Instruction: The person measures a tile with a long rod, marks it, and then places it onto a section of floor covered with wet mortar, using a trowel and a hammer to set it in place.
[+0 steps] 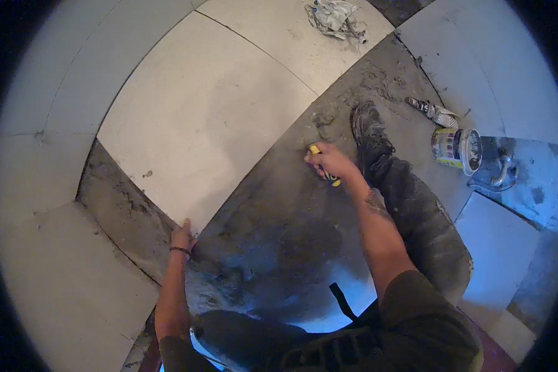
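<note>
My left hand (183,237) grips the near corner of a large cream floor tile (173,124), its fingertips partly hidden at the edge. My right hand (333,161) is closed round a yellow and black hand tool (334,181), whose type I cannot make out, just right of the tile's long edge. Beneath both arms lies rough grey mortar-stained floor (260,229). My booted foot (369,127) rests on it beyond my right hand.
Crumpled plastic (335,18) lies on the back tile. At right are a bucket (446,149), a striped crumpled item (441,116) and a metal pipe fitting (502,170). Grey tiled walls or boards (56,93) border the left, pale tiles (496,248) the right.
</note>
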Tool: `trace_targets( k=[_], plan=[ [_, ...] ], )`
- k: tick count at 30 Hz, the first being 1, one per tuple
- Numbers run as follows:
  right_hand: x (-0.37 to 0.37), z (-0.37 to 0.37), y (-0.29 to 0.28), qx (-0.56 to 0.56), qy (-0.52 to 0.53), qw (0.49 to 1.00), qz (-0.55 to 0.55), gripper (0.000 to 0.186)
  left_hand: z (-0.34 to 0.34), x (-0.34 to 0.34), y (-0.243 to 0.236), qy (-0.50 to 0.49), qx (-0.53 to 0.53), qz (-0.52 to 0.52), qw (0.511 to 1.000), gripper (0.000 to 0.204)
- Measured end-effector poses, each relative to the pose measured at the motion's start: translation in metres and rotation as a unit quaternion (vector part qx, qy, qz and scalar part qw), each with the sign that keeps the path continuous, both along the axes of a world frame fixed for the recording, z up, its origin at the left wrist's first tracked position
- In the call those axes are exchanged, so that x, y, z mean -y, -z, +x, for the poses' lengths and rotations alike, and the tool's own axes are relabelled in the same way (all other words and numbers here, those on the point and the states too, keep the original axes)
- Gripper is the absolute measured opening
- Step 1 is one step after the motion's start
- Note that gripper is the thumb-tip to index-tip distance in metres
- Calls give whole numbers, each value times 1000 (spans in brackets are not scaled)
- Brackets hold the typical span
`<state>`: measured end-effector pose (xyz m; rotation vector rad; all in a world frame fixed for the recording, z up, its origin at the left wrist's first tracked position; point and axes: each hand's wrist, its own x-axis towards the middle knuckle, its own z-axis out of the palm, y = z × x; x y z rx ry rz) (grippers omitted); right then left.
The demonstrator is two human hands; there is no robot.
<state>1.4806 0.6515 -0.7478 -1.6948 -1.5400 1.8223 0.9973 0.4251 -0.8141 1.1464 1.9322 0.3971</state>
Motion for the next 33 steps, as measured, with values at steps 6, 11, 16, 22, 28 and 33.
trace_targets(
  k=[6, 11, 16, 22, 28, 33],
  plan=[
    [-6, -61, 10, -97, 135, 981, -95, 17, 20, -7, -3, -416, 175, -105, 886, 55],
    [-4, -85, -23, -79, 167, 971, -152, 15, 28, 13, -7, -250, -101, -37, 962, 73],
    [-8, -76, -26, -47, 130, 978, -158, 14, 18, 12, 8, -303, -128, -116, 937, 71],
    [-3, -78, -25, -99, 217, 966, -102, 14, 38, -2, -7, -290, -137, -135, 938, 70],
    [-4, -80, -33, -47, 145, 977, -150, 13, 38, 2, -10, -300, -170, -108, 932, 67],
    [2, -101, -42, -52, 207, 968, -131, 20, 28, 15, -14, -295, -148, -120, 936, 67]
  ],
)
